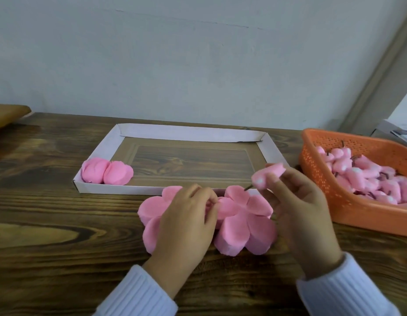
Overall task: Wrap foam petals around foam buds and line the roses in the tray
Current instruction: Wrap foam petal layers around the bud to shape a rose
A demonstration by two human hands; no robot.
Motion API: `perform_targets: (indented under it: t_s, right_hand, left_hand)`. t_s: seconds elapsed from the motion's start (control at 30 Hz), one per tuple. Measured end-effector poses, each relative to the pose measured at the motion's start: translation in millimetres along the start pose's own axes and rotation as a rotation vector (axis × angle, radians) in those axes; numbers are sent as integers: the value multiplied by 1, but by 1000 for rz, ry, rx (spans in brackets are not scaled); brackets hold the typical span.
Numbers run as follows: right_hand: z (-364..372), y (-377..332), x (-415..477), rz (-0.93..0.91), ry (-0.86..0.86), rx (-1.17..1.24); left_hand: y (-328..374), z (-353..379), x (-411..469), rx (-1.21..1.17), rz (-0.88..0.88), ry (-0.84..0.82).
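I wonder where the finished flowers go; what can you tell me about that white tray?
The tray is a shallow rectangle with low white card walls folded at the corners and a wood-patterned floor. It lies flat on the wooden table. Two pink foam roses sit side by side, touching, in its near left corner.

The tray (223,135) lies on the table (49,213), two roses (106,171) in its near left corner. Before it sit two petal stacks (243,229) side by side (left hand (186,222) on the left one, right hand (305,215) holding a bud (269,174) above the right). Right of the tray stands the basket (348,208) of loose buds (366,176).
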State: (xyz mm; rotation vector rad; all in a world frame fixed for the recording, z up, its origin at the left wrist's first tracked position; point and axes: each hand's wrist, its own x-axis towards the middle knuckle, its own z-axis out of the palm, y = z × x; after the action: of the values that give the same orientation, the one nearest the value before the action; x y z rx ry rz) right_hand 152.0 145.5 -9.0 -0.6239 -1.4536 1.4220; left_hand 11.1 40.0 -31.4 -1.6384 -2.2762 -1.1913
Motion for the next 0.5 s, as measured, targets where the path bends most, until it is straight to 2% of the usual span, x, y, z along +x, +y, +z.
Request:
perform_targets:
  t_s: [0.1, 0.17, 0.27, 0.5]
  right_hand:
    - [-1, 12, -3, -97, 53, -111]
    - [-3, 14, -4, -175, 59, -125]
    - [-1, 16, -6, -238, 45, -131]
    - [2, 13, -16, -362, -15, -94]
  left_hand:
    - [4, -3, 0, -47, 34, 84]
    - [8, -6, -1, -231, -1, 87]
    - [15, -9, 0, -471, -109, 76]
    - [12, -8, 1, -668, -461, 123]
